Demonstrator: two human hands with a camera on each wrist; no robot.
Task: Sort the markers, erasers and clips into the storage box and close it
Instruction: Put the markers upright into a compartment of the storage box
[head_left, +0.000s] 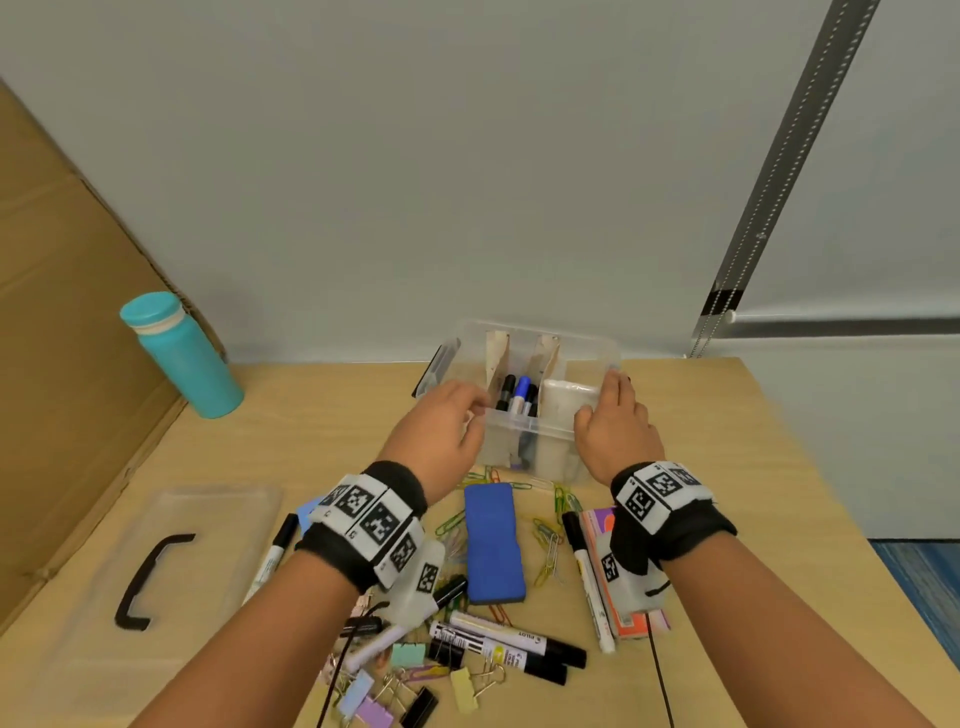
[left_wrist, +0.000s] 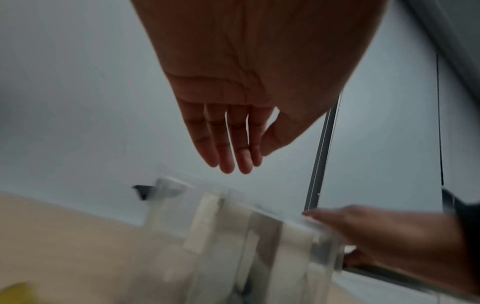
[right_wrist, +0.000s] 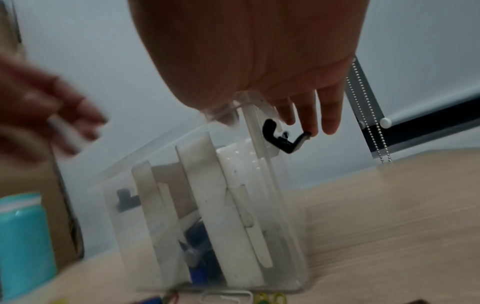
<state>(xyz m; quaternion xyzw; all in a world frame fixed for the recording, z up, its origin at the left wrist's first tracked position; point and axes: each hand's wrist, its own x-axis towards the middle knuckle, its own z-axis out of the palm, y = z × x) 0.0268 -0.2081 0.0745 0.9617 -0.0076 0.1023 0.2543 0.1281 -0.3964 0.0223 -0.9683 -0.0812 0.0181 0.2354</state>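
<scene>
Pale wall (head_left: 363, 182) behind a wooden table (head_left: 727, 467).

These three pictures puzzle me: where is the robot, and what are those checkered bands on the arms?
There is no robot: a person works with bare hands. The checkered bands carry a camera on each wrist; the wide picture comes from a head camera. The right hand holds the right end of the clear storage box, which already has markers in its middle section. The left hand hovers open at its left end. The table holds a blue eraser, paper clips, binder clips, more markers, the lid and a teal bottle.
</scene>
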